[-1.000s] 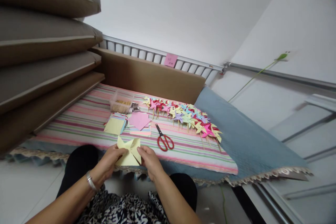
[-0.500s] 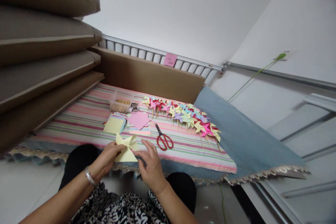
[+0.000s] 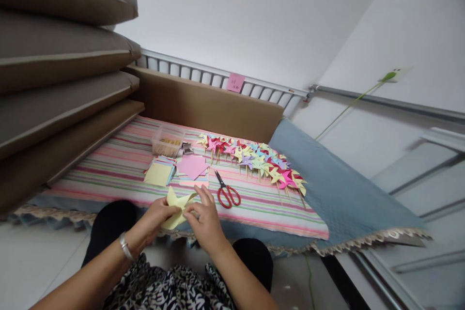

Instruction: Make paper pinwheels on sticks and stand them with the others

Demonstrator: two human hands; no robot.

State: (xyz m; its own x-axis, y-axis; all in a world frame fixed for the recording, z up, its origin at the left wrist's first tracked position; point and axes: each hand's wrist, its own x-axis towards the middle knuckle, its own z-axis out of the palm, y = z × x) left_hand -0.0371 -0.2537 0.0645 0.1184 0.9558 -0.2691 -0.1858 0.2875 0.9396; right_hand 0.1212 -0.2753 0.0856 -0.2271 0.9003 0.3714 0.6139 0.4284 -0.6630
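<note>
A pale yellow paper pinwheel [image 3: 175, 220], partly folded, is held between my two hands above the cloth's front edge. My left hand [image 3: 159, 215] pinches it near the centre, thumb on top. The fingers of my right hand [image 3: 206, 218] are closed on its right side, bending a paper flap inward. Beyond my hands lie a stack of square papers [image 3: 158, 174], yellow on top, and some pink paper squares [image 3: 192, 166]. Red-handled scissors [image 3: 228, 195] rest to the right of my right hand, blades pointing away.
Finished pinwheels on sticks [image 3: 258, 162] lie in rows at the right. A clear plastic box [image 3: 167, 140] of sticks stands at the back left, beside a small metal item [image 3: 187, 148]. Stacked brown cushions [image 3: 65, 77] rise at the left. A brown board [image 3: 203, 101] borders the back.
My right hand has moved in from the paper's lower right corner towards its centre, bringing the flap with it. The left hand has shifted slightly to the right.
</note>
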